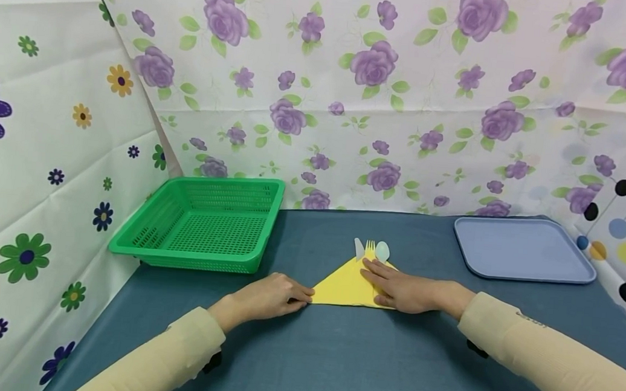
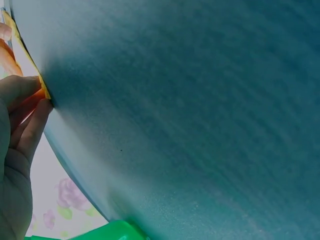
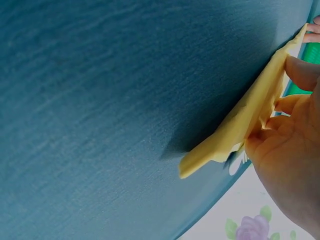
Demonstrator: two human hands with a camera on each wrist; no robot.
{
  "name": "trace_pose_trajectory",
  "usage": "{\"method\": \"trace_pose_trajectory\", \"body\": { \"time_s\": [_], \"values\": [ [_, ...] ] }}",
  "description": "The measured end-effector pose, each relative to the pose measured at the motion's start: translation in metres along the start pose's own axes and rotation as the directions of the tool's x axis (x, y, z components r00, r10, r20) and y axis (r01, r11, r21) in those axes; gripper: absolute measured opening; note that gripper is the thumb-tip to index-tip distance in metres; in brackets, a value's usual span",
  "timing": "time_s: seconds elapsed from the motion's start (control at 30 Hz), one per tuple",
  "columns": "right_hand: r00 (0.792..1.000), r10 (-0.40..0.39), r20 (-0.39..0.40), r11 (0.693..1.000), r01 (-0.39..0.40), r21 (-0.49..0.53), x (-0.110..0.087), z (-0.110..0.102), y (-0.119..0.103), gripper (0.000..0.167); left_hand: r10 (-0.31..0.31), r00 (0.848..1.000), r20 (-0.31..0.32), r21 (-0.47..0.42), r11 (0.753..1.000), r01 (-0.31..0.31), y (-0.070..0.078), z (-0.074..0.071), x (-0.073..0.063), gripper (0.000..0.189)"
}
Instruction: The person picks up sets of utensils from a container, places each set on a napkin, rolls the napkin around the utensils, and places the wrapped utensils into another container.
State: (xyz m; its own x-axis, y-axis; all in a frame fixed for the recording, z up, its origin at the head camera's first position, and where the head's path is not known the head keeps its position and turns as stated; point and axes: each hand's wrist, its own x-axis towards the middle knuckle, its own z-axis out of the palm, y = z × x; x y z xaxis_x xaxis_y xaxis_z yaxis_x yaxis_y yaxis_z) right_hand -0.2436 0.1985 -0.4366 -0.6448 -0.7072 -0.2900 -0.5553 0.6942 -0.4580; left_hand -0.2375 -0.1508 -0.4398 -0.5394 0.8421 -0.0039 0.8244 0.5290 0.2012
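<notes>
Pale sleeves are nearest, one on each side. Left hand pinches the left corner of the yellow napkin. Right hand rests upon the napkin's right part, its thumb and fingers apart. The napkin lies on the table; knife, fork and spoon stick out beyond its far edge.
</notes>
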Motion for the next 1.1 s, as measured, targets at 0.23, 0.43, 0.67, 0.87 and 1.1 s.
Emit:
{"method": "trace_pose_trajectory", "body": {
  "time_s": [0.23, 0.43, 0.67, 0.87, 1.1],
  "values": [
    [1.000, 0.002, -0.010, 1.000, -0.001, 0.007, -0.001, 0.001, 0.001, 0.069, 0.009, 0.999, -0.034, 0.029, 1.000, -0.008, 0.001, -0.001, 0.002, 0.020],
    [1.000, 0.005, -0.028, 1.000, -0.004, 0.016, -0.001, 0.002, 0.002, 0.069, 0.054, 0.997, -0.057, 0.080, 0.996, -0.049, 0.009, -0.003, 0.011, 0.021],
    [0.999, -0.007, -0.043, 1.000, 0.007, -0.004, 0.000, 0.000, 0.006, 0.071, 0.060, 0.998, 0.017, 0.103, 0.993, -0.062, 0.023, 0.001, 0.036, 0.037],
    [0.999, -0.011, -0.051, 1.000, 0.010, -0.013, 0.001, -0.002, 0.007, 0.070, 0.060, 0.996, 0.062, 0.088, 0.994, -0.065, 0.038, 0.007, 0.062, 0.044],
    [0.996, -0.042, -0.073, 0.999, 0.042, 0.002, 0.000, -0.004, 0.009, 0.069, 0.052, 0.997, 0.058, 0.072, 0.996, -0.056, 0.042, 0.014, 0.077, 0.043]
  ]
}}
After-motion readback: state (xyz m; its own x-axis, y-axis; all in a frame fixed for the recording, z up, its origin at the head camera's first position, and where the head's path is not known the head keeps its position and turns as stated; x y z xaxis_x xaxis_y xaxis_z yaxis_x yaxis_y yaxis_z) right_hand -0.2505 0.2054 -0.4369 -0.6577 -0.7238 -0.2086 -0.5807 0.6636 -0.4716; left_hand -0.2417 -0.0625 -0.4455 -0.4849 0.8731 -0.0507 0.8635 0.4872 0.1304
